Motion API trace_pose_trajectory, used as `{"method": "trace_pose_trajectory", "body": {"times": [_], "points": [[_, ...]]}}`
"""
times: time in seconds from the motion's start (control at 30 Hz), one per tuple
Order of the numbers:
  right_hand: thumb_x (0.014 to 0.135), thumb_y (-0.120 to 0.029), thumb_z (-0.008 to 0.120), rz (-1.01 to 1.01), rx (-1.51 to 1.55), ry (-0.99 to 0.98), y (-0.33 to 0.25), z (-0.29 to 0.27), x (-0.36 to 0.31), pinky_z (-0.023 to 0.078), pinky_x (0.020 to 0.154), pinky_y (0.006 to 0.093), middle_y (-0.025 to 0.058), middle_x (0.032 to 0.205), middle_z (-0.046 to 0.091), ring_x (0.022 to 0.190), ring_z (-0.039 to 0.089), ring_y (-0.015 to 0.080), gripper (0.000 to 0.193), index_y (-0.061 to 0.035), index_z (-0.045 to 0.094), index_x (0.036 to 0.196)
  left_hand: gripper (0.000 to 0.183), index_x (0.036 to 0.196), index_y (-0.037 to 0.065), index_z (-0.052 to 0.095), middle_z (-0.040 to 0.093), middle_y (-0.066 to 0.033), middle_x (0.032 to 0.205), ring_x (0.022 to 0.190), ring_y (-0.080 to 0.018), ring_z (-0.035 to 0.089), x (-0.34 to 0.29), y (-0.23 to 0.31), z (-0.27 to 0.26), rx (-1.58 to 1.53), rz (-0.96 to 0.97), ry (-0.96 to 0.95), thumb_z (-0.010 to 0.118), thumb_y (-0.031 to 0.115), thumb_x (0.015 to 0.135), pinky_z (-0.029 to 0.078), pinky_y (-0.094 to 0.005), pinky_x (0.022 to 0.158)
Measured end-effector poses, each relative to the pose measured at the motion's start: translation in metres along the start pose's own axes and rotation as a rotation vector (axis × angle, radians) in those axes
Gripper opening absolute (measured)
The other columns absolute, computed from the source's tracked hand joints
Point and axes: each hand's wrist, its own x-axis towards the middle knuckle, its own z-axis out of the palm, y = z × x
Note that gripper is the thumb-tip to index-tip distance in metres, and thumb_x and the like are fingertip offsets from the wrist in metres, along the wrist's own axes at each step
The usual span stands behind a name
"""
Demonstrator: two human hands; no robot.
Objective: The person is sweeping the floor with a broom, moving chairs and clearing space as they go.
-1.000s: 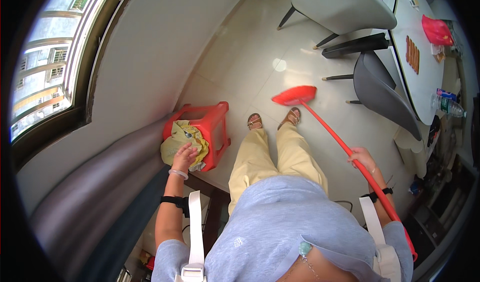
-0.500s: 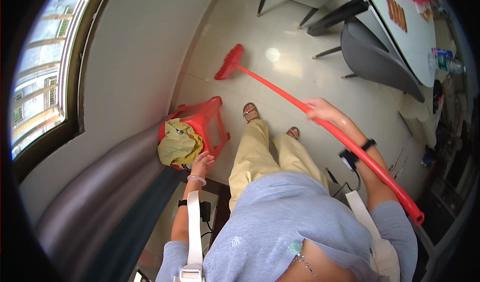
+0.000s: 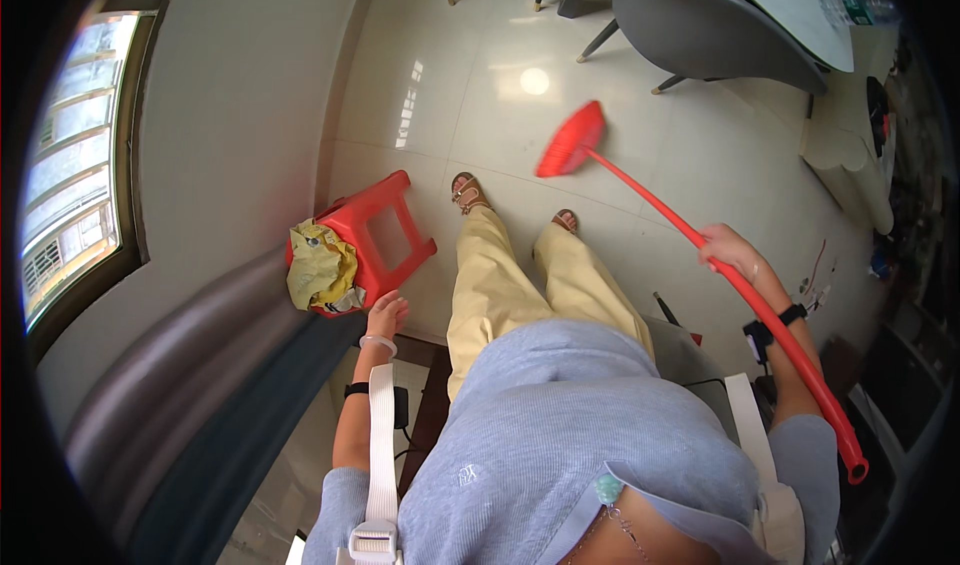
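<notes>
A red broom (image 3: 665, 215) slants across the right side, its handle running back along my right forearm. My right hand (image 3: 732, 249) is closed around the handle about midway. The broom's red head (image 3: 574, 142) is over the tiled floor ahead of my feet, slightly blurred; whether it touches the tiles I cannot tell. My left hand (image 3: 387, 314) hangs open and holds nothing, its fingers loosely bent. It is nearest to a red plastic stool (image 3: 400, 227), which has a crumpled yellow bag or cloth (image 3: 322, 268) on it.
A grey chair (image 3: 705, 25) stands by a white table (image 3: 800, 15) at the far right, with a plastic bottle (image 3: 858, 7) on it. Left are a wall (image 3: 240, 95), a window (image 3: 90, 165) and a grey curtain (image 3: 200, 365). Pale tiles (image 3: 480, 75) cover the floor.
My right hand has swung the broom to the right, away from the wall side. The view has shifted, and my left hand is slightly lower beside the stool.
</notes>
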Motion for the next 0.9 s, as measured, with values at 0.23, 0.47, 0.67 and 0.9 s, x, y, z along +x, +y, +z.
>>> {"method": "trace_pose_trajectory", "body": {"times": [0.23, 0.47, 0.67, 0.9], "points": [[0.058, 0.006, 0.057, 0.148, -0.080, 0.330, 0.144, -0.110, -0.047, 0.039, 0.033, 0.0274, 0.0068, 0.052, 0.052, 0.036, 0.048, 0.0134, 0.010, 0.0042, 0.055, 0.067, 0.042, 0.122, 0.013, 0.048, 0.061, -0.0024, 0.102, 0.088, -0.0125, 0.058, -0.033, 0.006, 0.080, 0.110, 0.120, -0.121, 0.057, 0.022, 0.082, 0.041, -0.0273, 0.073], [0.062, 0.006, 0.055, 0.009, 0.109, 0.233, 0.111, -0.119, -0.120, 0.038, 0.035, 0.0241, 0.0042, 0.056, 0.051, 0.038, 0.047, 0.0104, 0.016, 0.0048, 0.057, 0.078, 0.043, 0.123, 0.011, 0.048, 0.061, -0.0025, 0.102, 0.089, -0.0126, 0.059, -0.045, -0.001, 0.095, 0.195, 0.111, -0.122, 0.057, 0.022, 0.082, 0.041, -0.0271, 0.071], [0.068, 0.000, 0.054, -0.272, 0.200, 0.007, 0.028, -0.095, -0.055, 0.035, 0.036, 0.0212, 0.0000, 0.059, 0.049, 0.041, 0.045, 0.0061, 0.027, 0.0041, 0.056, 0.095, 0.040, 0.121, 0.011, 0.049, 0.062, -0.0026, 0.100, 0.088, -0.0124, 0.059, -0.071, 0.024, 0.097, 0.183, 0.148, -0.095, 0.056, 0.020, 0.083, 0.041, -0.0254, 0.070], [0.068, -0.001, 0.056, -0.235, 0.291, 0.045, 0.036, -0.097, 0.026, 0.035, 0.036, 0.0217, 0.0007, 0.058, 0.048, 0.040, 0.045, 0.0073, 0.018, 0.0023, 0.056, 0.086, 0.038, 0.120, 0.013, 0.050, 0.062, 0.0012, 0.095, 0.083, -0.0087, 0.058, -0.090, 0.016, 0.074, 0.068, 0.162, -0.027, 0.057, 0.019, 0.083, 0.042, -0.0240, 0.067]]}}
